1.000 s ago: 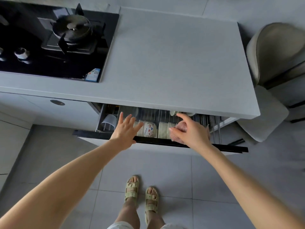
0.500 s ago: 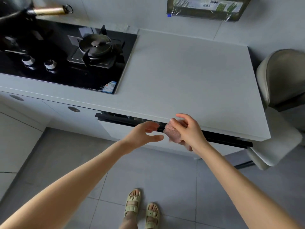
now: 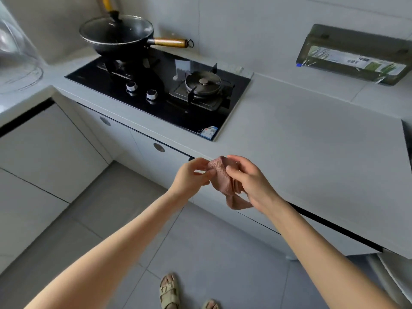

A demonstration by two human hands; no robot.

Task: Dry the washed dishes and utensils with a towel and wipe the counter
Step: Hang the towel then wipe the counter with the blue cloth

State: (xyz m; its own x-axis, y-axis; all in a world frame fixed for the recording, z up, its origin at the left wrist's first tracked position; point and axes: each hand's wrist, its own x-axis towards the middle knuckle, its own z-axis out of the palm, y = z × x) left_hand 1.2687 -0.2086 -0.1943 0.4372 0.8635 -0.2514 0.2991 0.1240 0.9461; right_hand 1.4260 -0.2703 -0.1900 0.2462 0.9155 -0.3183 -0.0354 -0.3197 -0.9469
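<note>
A small pink towel [image 3: 225, 184] hangs bunched between both hands, in front of the counter's front edge. My right hand [image 3: 249, 181] grips the towel from the right, fingers curled round its upper part. My left hand [image 3: 191, 177] pinches the towel's left edge with thumb and fingertips. The grey counter [image 3: 312, 139] stretches behind the hands, its surface bare to the right of the hob. No dishes or utensils are in view; the drawer [image 3: 323, 221] below the counter is closed.
A black gas hob [image 3: 169, 94] is set into the counter at the left, with a lidded wok [image 3: 118, 36] on its far burner. A dark box [image 3: 354, 56] is fixed on the wall at the right. A clear dome [image 3: 15, 56] stands far left. Grey tiled floor lies below.
The drawer with dishes has been pushed closed. Both hands rose from the drawer to the counter's edge, and my left hand now pinches the towel that my right hand held. The view lifted.
</note>
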